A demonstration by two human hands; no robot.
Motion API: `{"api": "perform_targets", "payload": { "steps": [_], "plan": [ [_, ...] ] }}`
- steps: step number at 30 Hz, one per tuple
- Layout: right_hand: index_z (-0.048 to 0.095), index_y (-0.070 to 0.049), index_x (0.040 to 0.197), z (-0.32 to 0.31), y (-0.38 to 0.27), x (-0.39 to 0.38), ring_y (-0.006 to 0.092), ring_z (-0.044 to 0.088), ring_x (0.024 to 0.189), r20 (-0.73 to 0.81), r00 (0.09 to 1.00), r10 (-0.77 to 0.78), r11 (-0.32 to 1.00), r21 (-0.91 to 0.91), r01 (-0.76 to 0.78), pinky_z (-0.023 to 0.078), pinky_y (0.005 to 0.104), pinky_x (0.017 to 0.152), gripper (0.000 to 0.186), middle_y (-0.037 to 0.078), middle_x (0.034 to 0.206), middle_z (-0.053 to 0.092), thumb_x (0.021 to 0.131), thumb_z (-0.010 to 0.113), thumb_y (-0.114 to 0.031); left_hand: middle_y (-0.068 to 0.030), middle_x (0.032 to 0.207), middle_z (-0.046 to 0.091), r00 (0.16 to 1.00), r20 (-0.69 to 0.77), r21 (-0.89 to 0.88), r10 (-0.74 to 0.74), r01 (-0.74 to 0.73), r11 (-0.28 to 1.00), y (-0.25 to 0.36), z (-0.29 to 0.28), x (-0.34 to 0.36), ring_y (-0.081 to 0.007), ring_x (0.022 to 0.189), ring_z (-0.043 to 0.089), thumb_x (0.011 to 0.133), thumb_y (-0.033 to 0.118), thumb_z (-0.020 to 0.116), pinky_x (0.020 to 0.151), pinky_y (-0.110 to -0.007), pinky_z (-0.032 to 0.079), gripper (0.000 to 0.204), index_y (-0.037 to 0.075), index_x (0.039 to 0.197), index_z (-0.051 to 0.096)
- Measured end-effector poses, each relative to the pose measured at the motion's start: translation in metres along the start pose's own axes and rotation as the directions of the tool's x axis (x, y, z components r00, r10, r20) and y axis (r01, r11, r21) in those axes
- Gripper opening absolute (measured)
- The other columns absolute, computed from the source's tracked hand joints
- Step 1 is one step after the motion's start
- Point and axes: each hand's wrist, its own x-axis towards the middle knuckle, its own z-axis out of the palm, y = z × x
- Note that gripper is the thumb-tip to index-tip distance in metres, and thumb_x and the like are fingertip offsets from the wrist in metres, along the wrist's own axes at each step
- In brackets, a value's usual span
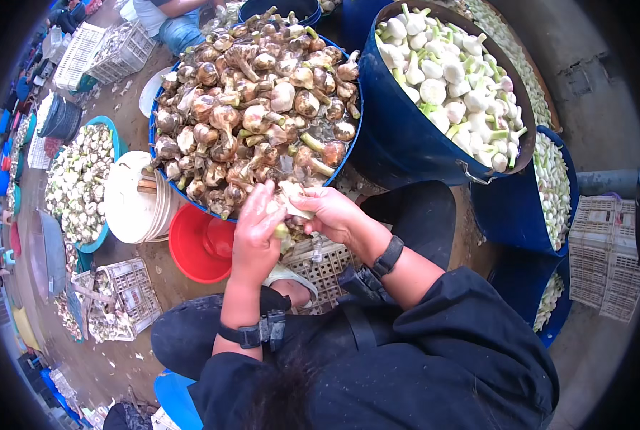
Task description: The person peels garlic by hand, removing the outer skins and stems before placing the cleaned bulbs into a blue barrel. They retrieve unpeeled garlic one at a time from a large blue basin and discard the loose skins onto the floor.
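Work position: the garlic bulb (296, 200) lies between the two hands, just inside 6 o'clock of the blue-rimmed tub (361, 97) of brown-skinned garlic (223, 118); the fingers mask much of it. The right hand (335, 213) is closed in a pinch, thumb against fingers, on the bulb's pale upper part; the left hand (257, 228) stands half-open at its 8 o'clock side, fingers long and slightly bent; whether it grips or merely steadies cannot be told. Handling, as judged: light; firm in the body, papery and yielding in the skin; probably slippery, as the tub's contents look wet; prone to bruising under hard pressure. Recommended hold: fingertips around the rounded body, or by the stiff stalk where one remains; at 2 o'clock, the blue barrel (400, 154) holds white, clean-skinned bulbs (452, 79) with short stalks.
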Motion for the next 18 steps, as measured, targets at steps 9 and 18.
{"api": "perform_targets", "payload": {
  "steps": [9, 18],
  "plan": [
    [0.055, -0.006, 0.112, -0.005, 0.036, -0.042, 0.0279, 0.059, 0.092, 0.434, 0.833, -0.342, -0.012, -0.889, 0.458, 0.048, 0.0348, 0.080, 0.038, 0.011, 0.099, 0.063, 0.078, 0.065, -0.020, -0.0105, 0.103, 0.057, 0.562, 0.142, -0.990, -0.815, 0.077, -0.119, -0.015, 0.001, 0.003, -0.0201, 0.091, 0.059, 0.092, 0.024, 0.047, 0.074, -0.035, 0.053, 0.029, 0.002, 0.110, 0.046],
    [0.058, -0.006, 0.091, 0.021, -0.029, -0.036, 0.0264, 0.057, 0.088, 0.766, 0.465, -0.443, -0.461, -0.640, 0.615, 0.048, 0.0351, 0.074, 0.020, 0.010, 0.091, 0.060, 0.072, 0.055, -0.009, -0.0105, 0.090, 0.061, 0.613, 0.592, -0.784, -0.522, 0.588, -0.199, -0.002, -0.005, 0.002, -0.0204, 0.075, 0.061, 0.080, 0.073, 0.015, 0.062, -0.033, 0.051, 0.082, 0.004, 0.112, 0.046]
  ]
}}
